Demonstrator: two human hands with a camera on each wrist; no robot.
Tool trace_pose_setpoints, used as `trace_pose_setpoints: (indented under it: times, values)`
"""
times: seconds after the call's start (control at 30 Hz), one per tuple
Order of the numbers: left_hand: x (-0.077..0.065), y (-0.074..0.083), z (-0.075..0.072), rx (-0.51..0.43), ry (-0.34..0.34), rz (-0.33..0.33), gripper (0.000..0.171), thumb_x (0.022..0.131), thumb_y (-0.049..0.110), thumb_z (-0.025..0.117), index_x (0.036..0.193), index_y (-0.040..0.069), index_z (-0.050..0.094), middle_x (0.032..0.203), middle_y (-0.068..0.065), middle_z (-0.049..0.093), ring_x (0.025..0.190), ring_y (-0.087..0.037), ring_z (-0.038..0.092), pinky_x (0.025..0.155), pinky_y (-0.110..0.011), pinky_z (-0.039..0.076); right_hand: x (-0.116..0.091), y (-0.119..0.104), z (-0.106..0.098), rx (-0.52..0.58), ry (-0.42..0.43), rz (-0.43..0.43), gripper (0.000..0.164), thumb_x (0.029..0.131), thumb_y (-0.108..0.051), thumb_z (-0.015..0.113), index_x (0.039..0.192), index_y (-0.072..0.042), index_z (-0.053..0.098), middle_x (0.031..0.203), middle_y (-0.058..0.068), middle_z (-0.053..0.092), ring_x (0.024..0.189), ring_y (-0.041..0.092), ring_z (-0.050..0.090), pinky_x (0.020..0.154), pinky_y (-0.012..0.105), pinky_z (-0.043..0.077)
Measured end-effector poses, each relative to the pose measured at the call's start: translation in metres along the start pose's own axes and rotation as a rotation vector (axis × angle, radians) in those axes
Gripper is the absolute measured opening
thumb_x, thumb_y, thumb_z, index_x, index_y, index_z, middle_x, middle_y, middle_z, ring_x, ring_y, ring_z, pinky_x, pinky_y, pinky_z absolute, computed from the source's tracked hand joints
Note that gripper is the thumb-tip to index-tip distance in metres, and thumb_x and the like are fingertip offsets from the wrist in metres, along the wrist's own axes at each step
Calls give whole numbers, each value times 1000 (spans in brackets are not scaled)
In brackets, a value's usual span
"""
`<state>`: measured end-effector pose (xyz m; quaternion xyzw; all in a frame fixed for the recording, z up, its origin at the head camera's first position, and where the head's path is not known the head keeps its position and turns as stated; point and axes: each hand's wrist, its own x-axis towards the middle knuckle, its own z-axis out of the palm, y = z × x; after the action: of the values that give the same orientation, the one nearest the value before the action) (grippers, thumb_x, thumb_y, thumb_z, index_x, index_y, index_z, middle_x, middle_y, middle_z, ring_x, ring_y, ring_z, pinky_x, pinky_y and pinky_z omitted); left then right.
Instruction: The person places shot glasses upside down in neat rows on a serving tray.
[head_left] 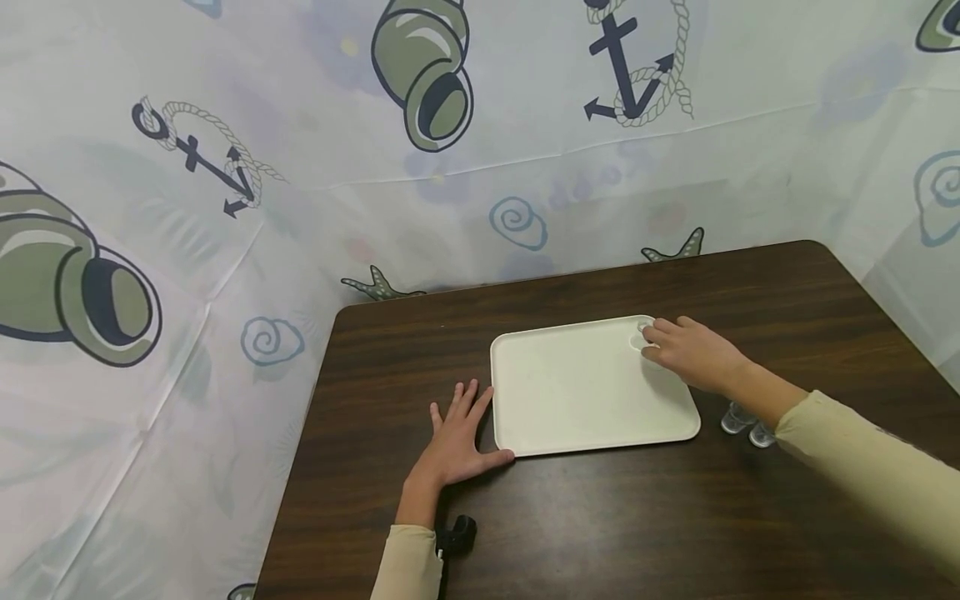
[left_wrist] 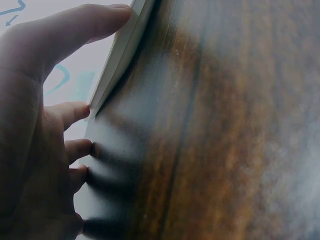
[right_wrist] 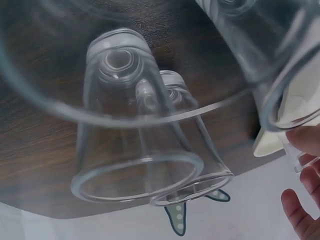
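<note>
A cream rectangular tray (head_left: 585, 392) lies on the dark wooden table. At its far right corner my right hand (head_left: 693, 354) pinches a small clear glass (head_left: 638, 337) over the tray surface. The right wrist view shows these fingers (right_wrist: 305, 142) around the glass at the right edge, where most of it is hidden. My left hand (head_left: 455, 446) rests at the tray's left side with spread fingers. Its thumb touches the near left corner, and the left wrist view shows that thumb (left_wrist: 100, 22) on the tray rim.
Several clear glasses stand right of the tray, under my right forearm; two small glasses (head_left: 735, 418) show in the head view. Close up, a clear glass (right_wrist: 120, 120) fills the right wrist view. A patterned cloth (head_left: 517, 108) hangs beyond the table's far and left edges.
</note>
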<state>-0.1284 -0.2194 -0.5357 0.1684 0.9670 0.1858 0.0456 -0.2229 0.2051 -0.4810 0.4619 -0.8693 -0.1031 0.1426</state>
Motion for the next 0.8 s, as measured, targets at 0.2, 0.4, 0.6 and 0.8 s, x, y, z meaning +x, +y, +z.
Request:
trace_pose_setpoints:
  times: [0.2,0.4,0.6,0.8]
  values:
    - [0,-1,0,8,0,-3,105,75,75,64,158,27,22,163,-9,15,150,-31,5,106,-73,2,1,2,-9,48,47,13,44,71,-6,85,112,-8,70,112,11,58,94,28,51,63,38,44]
    - [0,0,-1,3,-2,-8,105,75,75,64,158,27,22,163,-8,14,150,-30,5,107,-73,1,1,6,-20,132,58,77,45,74,-16,84,116,-11,69,111,8,58,95,27,54,65,38,47]
    - [1,-1,-1,14,-2,-15,106,74,76,63,158,28,21,163,-8,14,150,-29,4,107,-72,1,-6,14,-35,285,116,190,39,81,-19,79,118,-11,70,110,5,60,94,23,56,69,40,49]
    - [0,-2,0,10,-16,-18,106,75,77,62,159,29,20,164,-7,12,150,-28,2,107,-72,-1,-25,22,-46,364,129,318,38,84,-20,78,120,-13,70,113,4,60,89,20,57,69,41,50]
